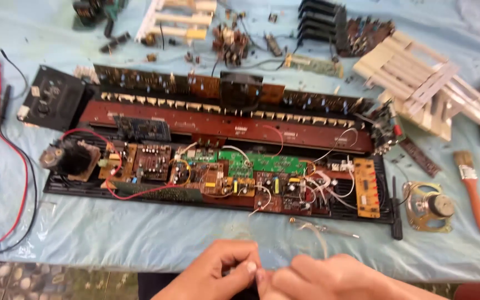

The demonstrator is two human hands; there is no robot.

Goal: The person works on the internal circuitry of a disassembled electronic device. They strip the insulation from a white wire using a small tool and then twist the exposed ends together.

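Blue-covered worktop (140,233) across the frame, opened keyboard chassis (218,166) at centre, brush (471,191) and loose speaker (430,206) at right. Bottom centre: left hand (218,272) and right hand (329,280) pinched together on a thin clear wire (318,236) arching upward. Best kept steady, close, fingertips tight, clear of the boards.

A pale blue tablecloth (140,233) lies under a black keyboard chassis (84,186) carrying green circuit boards (262,162), brown circuit boards (151,162) and a yellow-orange board (366,186). Red wire (140,191) loops across them. The paintbrush (471,191) has an orange handle; the stacked keys (418,83) are cream.
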